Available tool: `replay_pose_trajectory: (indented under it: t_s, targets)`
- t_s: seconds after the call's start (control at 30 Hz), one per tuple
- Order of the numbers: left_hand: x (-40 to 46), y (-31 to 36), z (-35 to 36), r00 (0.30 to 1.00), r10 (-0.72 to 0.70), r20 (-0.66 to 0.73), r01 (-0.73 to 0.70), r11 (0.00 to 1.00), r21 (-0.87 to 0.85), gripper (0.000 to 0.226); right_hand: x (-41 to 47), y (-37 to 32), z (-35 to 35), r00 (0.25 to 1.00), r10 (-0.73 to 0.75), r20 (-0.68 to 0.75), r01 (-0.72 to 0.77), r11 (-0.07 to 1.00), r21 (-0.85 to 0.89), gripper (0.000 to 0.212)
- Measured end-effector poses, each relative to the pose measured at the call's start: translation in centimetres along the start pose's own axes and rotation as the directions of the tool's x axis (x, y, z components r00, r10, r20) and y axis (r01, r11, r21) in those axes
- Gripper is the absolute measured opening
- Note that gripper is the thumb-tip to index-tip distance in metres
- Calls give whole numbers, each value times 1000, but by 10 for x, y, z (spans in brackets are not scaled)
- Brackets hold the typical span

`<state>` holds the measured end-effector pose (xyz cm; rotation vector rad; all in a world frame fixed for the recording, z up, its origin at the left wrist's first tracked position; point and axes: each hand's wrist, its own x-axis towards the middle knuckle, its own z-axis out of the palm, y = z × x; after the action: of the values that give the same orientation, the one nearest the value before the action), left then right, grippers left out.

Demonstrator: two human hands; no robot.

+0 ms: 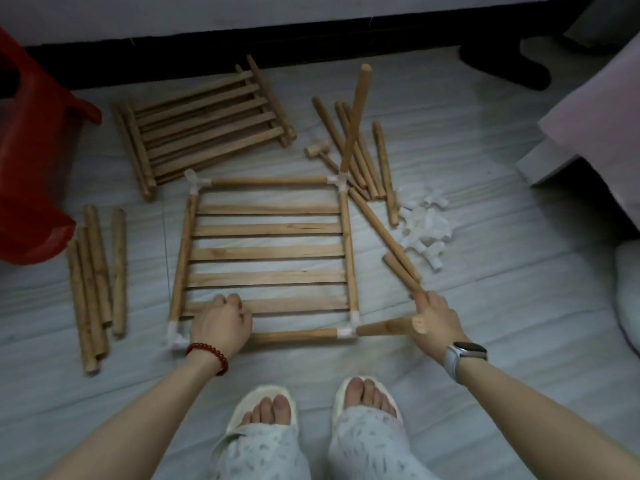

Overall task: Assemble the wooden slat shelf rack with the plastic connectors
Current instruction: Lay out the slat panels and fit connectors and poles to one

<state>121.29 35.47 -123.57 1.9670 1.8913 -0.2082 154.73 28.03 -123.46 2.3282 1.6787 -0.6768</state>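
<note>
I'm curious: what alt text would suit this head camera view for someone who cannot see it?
A person's left hand grips a square wooden slat shelf on the floor while the right hand holds a dowel at its near right connector. Spare dowels and white connectors lie around.

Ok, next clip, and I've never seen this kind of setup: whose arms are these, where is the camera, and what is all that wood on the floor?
There is no machine here: a person wears one camera on the head, looking down at their own arms and slippered feet. On the floor lies a square shelf frame of wooden slats, its corners joined by white plastic connectors. One upright dowel already stands in the far right corner. The left hand grips the frame's near edge. The right hand holds a dowel whose tip is at the near right connector. Around lie spare dowels, a stack of slat panels, a small wooden mallet and a pile of loose connectors.
</note>
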Motion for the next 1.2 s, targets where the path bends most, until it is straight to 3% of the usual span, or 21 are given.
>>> replay_pose_trajectory:
  t_s: [0.07,0.13,0.3,0.5,0.73,0.8,0.9,1.0,1.1,1.17,1.2]
  targets:
    - [5,-1,6,994,27,-102,-25,1000,14,35,12,7,8,975,222,-15,-222,975,22,45]
    - [7,-6,8,996,-53,-67,55,998,27,48,18,13,18,947,321,20,-321,947,31,45]
    - [3,-37,14,943,-309,122,306,951,46,73,25,18,38,967,245,-64,-249,965,-80,25]
    - [-4,-20,6,892,-367,265,421,887,-190,77,18,10,26,991,135,10,-128,908,399,19]
    - [-21,17,4,835,-277,475,475,799,-368,74,10,6,-79,989,105,105,-146,552,821,12]
    - [-24,26,4,822,-215,528,462,794,-396,75,11,2,-110,988,142,56,-118,472,874,9]
    - [-30,44,0,776,-108,621,457,775,-436,78,11,-6,-146,968,251,-7,-113,461,880,10]
    - [-34,66,-12,725,-33,688,488,730,-479,70,7,-14,-161,916,400,11,-176,378,909,17]
    - [-34,75,-22,729,3,685,370,840,-398,62,-4,-26,-152,855,516,52,-158,164,974,19]
    - [-28,69,-20,787,3,617,220,933,-286,62,-13,-42,-134,846,534,-15,-77,148,986,11]
    - [-24,63,-18,821,11,571,150,961,-233,60,-18,-50,-124,852,521,-47,-42,157,987,20]
